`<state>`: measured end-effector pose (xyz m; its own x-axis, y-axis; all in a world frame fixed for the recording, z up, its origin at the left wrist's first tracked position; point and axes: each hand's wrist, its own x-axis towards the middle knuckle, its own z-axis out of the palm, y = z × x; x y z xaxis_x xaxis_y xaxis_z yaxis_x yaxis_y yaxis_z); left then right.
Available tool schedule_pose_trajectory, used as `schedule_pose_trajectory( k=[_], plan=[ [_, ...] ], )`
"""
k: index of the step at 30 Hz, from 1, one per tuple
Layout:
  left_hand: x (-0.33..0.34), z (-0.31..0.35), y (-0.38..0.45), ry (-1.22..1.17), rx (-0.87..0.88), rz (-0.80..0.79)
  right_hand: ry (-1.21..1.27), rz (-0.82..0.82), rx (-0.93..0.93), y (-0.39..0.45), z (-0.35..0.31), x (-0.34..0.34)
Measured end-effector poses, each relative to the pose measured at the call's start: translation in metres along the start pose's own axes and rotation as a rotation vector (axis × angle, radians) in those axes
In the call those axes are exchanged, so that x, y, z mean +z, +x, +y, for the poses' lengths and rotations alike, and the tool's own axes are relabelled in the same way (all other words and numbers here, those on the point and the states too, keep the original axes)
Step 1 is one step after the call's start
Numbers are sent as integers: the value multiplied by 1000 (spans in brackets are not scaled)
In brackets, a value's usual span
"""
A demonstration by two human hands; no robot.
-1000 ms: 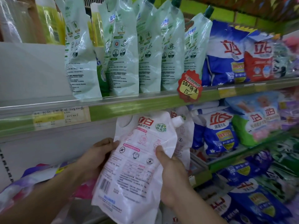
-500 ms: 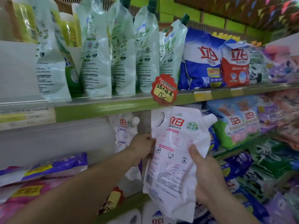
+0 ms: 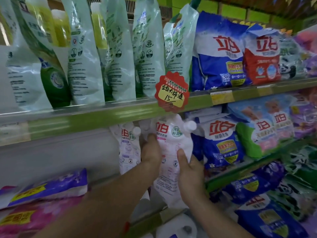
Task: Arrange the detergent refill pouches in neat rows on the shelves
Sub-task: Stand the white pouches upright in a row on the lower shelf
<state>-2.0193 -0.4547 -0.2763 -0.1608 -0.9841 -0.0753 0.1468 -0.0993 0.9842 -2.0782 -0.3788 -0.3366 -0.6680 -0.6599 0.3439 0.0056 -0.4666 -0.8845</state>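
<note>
Both my hands hold a white refill pouch (image 3: 171, 148) with red lettering and a white cap, upright on the middle shelf. My left hand (image 3: 151, 150) grips its left edge and my right hand (image 3: 190, 176) grips its lower right side, thumb across the front. A second white pouch (image 3: 127, 146) of the same kind stands just to its left, touching it. A blue and white detergent bag (image 3: 221, 143) stands directly to the right. On the upper shelf a row of pale green pouches (image 3: 116, 54) stands upright.
The green shelf edge (image 3: 85, 117) with a red price tag (image 3: 172, 92) hangs just above the held pouch. Purple and pink bags (image 3: 44, 191) lie at lower left. Blue bags (image 3: 216, 52) fill the upper right, and more packs crowd the lower right shelves.
Both hands have carried the white pouch up and away from me into the middle shelf, beside the other white pouch. The view has moved closer to the shelves.
</note>
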Motion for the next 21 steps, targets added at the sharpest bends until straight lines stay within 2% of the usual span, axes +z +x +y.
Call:
schedule_pose_trajectory(
  k=[7,9,13,15,18,21],
  plan=[
    [-16,3,22,-132,-5,10,-109,-73,-106,18,23,34],
    [-21,-1,24,-100,35,12,-231,-167,-110,19,36,35],
    [-21,-12,29,-140,-37,-38,-383,-362,-45,12,49,22],
    [-19,-17,29,-95,-47,-39,-469,-381,-23,11,49,16],
    [-17,-31,33,9,-60,-55,-769,-383,-43,9,51,11],
    [-15,-34,29,-10,-90,-52,-831,-358,-53,8,54,12]
  ],
)
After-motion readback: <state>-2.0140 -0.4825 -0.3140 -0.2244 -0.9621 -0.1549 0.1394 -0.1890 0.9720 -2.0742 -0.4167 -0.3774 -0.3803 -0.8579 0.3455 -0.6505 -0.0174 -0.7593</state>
